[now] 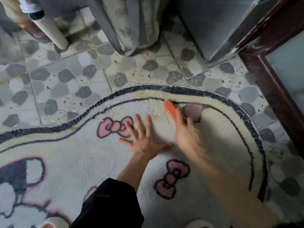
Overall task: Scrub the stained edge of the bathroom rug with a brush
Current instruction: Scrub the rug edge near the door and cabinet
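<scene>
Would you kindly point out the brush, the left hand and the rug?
brush point(170, 111), head view, orange back.
left hand point(142, 142), head view, its back.
rug point(181, 90), head view, dark outer border.

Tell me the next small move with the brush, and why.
Probably sweep the orange brush, gripped by the right hand, leftward along the cream border of the rug, where yellowish staining shows beside it. The left hand lies flat on the rug, steadying it.

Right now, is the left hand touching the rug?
Touching. The head view shows the left hand spread flat on the rug, its palm and straight fingers lying directly on the pile with no gap visible.
</scene>
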Motion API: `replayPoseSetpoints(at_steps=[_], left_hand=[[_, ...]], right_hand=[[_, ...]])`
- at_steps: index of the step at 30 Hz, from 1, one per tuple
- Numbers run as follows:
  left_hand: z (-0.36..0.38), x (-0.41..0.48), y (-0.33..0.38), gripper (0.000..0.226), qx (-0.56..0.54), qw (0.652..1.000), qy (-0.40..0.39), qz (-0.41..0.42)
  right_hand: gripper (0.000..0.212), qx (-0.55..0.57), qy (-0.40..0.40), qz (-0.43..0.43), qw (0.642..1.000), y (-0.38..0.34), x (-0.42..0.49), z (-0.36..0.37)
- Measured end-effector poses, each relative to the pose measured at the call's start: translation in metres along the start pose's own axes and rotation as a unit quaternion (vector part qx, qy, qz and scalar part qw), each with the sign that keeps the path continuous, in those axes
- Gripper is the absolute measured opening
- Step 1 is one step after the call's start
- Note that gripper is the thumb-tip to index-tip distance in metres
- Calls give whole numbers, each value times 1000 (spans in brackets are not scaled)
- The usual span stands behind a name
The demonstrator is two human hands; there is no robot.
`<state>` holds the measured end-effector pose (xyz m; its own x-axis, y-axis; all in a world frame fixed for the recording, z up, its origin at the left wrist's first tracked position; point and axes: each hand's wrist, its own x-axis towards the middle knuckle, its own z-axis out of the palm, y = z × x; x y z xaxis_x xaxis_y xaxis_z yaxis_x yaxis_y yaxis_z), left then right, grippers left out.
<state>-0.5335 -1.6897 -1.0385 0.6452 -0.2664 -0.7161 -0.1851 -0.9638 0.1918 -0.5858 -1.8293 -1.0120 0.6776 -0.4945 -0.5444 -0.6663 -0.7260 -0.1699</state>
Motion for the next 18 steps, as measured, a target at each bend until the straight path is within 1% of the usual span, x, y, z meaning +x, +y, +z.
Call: replayPoseSetpoints(at_steps=[2, 3, 4, 5, 6, 7, 9, 10, 11, 12, 14, 15, 16, 18], left_hand=[[1, 1, -2, 142, -10, 1000, 4, -7], [0, 1, -2, 142, -11, 1000, 4, -7], [-3, -1, -1, 143, -12, 1000, 0, -11], [-5, -3, 1, 144, -13, 1000, -5, -13], [-7, -3, 4, 144, -11, 1000, -8, -12], [-7, -5, 4, 145, -5, 1000, -10, -13], [-10, -2, 7, 143, -6, 1000, -12, -24], [-11, -4, 10, 140, -6, 999, -20, -25], [-13, -5, 13, 137, -9, 1000, -17, -21], [-11, -4, 12, 135, -12, 1000, -9, -21], [-9, -3, 10, 130, -22, 999, -7, -23], [-8, -2, 8, 131, -28, 999, -1, -24], [-7, -2, 7, 135, -29, 999, 7, -25], [-7, -3, 7, 142, -26, 999, 5, -28]], right_hand=[[79, 20, 7, -4, 1000, -21, 22, -5], [77, 29, -17, -6, 999, -12, 21, -5], [72, 7, -44, -10, 999, 6, 7, -1], [65, -46, -11, -37, 998, 32, -23, 12], [60, -69, -13, -46, 996, 53, -56, 15], [64, -56, -27, -20, 998, 65, -76, 14], [79, -15, 12, -9, 1000, 69, -56, 9], [81, -23, 58, -24, 998, 57, -32, 3], [81, -3, 34, -9, 999, 31, -3, -11], [79, 29, 29, 12, 999, 8, 21, -16], [71, 58, 51, 18, 997, -23, 49, -22], [65, 70, 47, 23, 996, -23, 53, -23], [58, 61, 22, 19, 998, -13, 46, -23], [44, 29, 78, -11, 996, 28, -1, -4]])
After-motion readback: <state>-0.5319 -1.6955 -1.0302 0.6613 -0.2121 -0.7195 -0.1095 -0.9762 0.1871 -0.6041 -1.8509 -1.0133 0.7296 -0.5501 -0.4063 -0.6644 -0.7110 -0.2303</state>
